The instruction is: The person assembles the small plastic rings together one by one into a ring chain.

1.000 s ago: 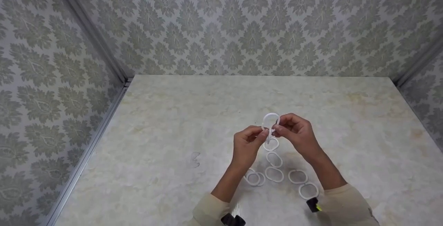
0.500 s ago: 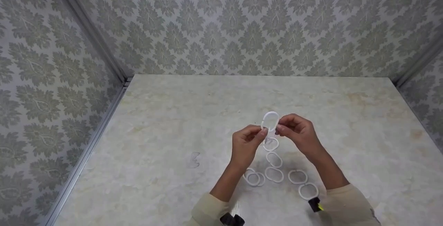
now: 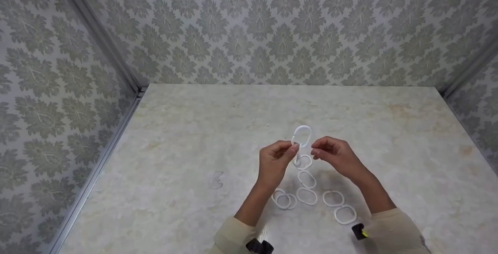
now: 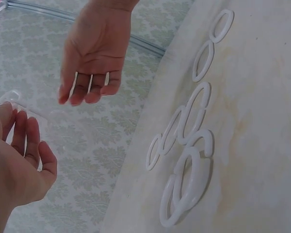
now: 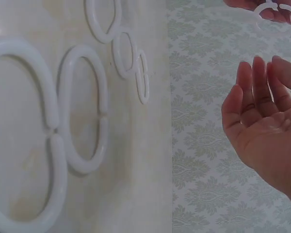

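Note:
White oval split curtain rings, each with a small gap, are the things handled here. My left hand [image 3: 274, 162] pinches two of them between thumb and fingers above the table. One curtain ring [image 3: 302, 126] stands up out of the grip; a second, seen nearly edge-on, hangs below the fingertips and seems linked to it, though the fingers hide the joint. To its right, my right hand [image 3: 338, 156] is held in the air with fingers loosely bent. The right wrist view shows nothing in that right hand [image 5: 266, 131], while the pinched ring [image 5: 267, 6] appears at the top.
Several loose rings lie on the marbled table [image 3: 175, 137] under and between the hands. Two overlapping rings [image 3: 284, 201] are by the left forearm, a touching pair [image 3: 345, 223] by the right sleeve. A faint clear piece [image 3: 218, 180] lies left. Patterned walls [image 3: 260, 20] enclose the table.
My right hand has let go of the upright ring and drawn away to the right and slightly down. The left hand keeps its pinch, drifting slightly left. The rings on the table stay put.

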A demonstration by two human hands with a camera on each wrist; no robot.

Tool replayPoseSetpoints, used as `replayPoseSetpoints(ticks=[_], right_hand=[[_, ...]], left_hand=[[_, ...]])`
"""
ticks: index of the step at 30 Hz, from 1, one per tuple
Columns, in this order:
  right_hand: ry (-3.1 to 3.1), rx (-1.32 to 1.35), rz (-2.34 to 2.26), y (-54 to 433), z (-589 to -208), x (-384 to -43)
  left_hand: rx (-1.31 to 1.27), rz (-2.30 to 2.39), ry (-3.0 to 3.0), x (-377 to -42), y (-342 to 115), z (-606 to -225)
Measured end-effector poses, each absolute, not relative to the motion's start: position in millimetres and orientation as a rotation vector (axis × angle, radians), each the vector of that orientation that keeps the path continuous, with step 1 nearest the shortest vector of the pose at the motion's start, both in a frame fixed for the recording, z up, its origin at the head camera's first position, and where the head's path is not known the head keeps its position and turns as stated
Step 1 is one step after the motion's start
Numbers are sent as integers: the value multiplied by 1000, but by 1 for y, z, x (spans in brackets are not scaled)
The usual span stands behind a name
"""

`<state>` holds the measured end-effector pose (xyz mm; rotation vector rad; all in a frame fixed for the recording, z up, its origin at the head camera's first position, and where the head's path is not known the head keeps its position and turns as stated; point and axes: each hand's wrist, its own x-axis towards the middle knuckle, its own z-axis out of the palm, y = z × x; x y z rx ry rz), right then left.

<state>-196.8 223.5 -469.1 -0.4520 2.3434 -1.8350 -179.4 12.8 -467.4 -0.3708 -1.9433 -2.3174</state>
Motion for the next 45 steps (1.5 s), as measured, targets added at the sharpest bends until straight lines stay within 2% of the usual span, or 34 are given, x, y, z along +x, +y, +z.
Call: replayPoseSetpoints(ticks=[7, 17, 31, 45], right_hand=[[2516, -519, -1465, 225, -487, -199], [2730, -162, -939, 211, -501, -190], [2753, -39, -745, 198, -504, -191], [2765, -76, -772, 199, -505, -191]], left_hand=[[-343, -2328, -1946, -179, 12, -466], [-314, -2308, -1988, -179, 10, -463], [-281, -2329, -1981, -179, 6, -464], [-326, -2326, -1955, -179, 5, -463]])
